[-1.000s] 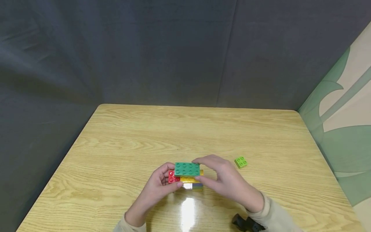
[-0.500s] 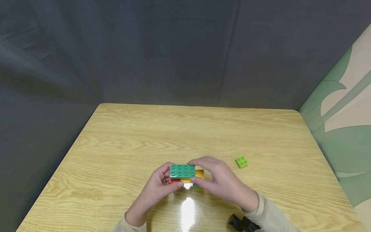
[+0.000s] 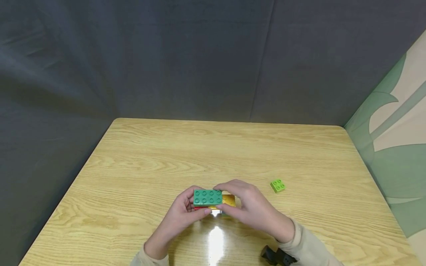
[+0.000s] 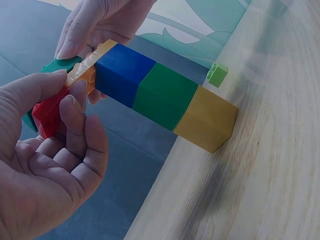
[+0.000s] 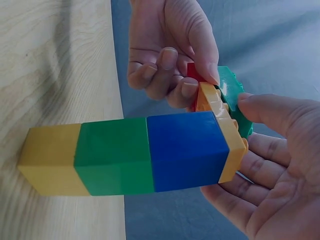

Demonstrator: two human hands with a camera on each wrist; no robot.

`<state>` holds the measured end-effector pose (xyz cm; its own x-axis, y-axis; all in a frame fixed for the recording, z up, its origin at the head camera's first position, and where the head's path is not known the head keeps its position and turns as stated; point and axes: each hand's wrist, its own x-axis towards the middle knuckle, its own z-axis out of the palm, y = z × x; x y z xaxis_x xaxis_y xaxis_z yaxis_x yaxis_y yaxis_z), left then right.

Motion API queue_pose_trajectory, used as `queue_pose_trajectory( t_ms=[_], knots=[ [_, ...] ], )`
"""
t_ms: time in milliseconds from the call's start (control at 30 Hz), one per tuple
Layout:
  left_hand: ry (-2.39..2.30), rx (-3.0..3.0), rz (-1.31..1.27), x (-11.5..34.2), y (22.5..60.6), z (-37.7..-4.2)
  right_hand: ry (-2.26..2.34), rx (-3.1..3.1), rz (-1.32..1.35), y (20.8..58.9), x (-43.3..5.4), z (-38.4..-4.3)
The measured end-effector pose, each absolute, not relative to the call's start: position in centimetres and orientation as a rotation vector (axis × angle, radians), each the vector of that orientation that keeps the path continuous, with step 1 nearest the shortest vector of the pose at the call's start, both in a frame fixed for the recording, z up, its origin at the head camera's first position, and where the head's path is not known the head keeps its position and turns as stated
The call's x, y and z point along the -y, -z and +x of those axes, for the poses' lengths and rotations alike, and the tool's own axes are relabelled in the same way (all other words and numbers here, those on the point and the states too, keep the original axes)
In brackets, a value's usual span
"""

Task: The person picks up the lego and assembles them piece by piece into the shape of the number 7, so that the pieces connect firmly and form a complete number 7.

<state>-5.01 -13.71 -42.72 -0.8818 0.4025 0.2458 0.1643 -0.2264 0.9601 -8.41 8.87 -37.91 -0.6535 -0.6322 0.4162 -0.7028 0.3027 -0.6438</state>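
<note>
A tower stands on the table: a yellow block (image 4: 207,117) at the bottom, then a green block (image 4: 165,95), a blue block (image 4: 125,70) and a flat orange-yellow brick (image 5: 220,132) on top. Beside the orange-yellow brick, my left hand (image 3: 181,211) grips a red brick (image 4: 49,112) between thumb and fingers. A green studded brick (image 3: 208,198) is pinched by my right hand (image 3: 249,203) at its right end. It lies over the red brick and the left part of the orange-yellow one, slightly tilted in the right wrist view. Whether its studs are engaged, I cannot tell.
A small lime-green brick (image 3: 277,186) lies on the wooden table (image 3: 149,159), to the right beyond my right hand. A black device (image 3: 277,255) sits by the right sleeve. Dark cloth (image 3: 186,62) hangs behind the table's far edge.
My right hand has shifted left with the green brick, which now covers most of the red brick and uncovers the orange-yellow brick's right end. The left hand has stayed nearly still.
</note>
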Motion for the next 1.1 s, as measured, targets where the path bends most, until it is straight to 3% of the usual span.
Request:
queue_pose_trajectory(
  t_ms=[1100],
  knots=[
    [-2.225,-1.848,0.617,13.7,42.5,-4.8,-1.309,2.468,1.293,39.2,-8.6,-8.2]
  ],
)
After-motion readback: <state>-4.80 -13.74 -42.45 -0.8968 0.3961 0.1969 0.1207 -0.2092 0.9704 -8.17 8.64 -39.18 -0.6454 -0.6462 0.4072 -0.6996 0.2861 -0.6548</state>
